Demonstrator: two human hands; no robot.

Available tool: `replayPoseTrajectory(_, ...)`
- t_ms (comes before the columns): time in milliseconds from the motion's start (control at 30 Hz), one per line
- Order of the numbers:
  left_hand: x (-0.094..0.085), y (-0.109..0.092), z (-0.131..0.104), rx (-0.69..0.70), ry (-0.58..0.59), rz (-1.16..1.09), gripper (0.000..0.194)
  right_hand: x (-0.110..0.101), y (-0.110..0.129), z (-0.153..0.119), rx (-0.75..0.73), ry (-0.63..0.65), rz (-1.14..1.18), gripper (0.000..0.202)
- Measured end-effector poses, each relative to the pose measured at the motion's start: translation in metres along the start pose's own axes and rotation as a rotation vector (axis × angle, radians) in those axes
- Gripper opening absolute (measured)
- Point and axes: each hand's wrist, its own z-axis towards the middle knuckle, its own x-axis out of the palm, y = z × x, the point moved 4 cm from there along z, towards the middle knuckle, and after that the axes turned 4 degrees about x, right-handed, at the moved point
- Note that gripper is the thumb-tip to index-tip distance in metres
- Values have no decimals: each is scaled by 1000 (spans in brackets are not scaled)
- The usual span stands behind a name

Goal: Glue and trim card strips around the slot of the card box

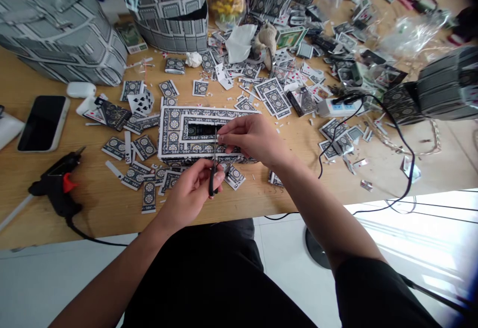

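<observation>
At the centre of the frame, the left hand [190,193] is closed around the dark handles of a pair of scissors [214,166], whose thin blades point upward to a small strip of card [220,139] pinched between the thumb and fingertips of the right hand [254,141]. Both hands hover just above a flat rectangular panel of playing cards [179,134] that lies on the wooden worktop [261,193]. The strip looks light and thin, stiff enough to hold flat but easy to bend or crease, so a pinch near its edge, close beside the blades, seems the surest hold. Loose cards and cuttings [138,168] are scattered around the panel. At the lower left of the frame lies a black glue gun [58,186], with a phone [44,122] above it, and a large card-covered bag [63,29] stands at the upper left.
</observation>
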Motion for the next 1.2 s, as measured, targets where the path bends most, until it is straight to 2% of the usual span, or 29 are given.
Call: replayPoseTrajectory(1200,3,-3,2,10,-18,16,35,2,3,-1,-13,-10,-3,6)
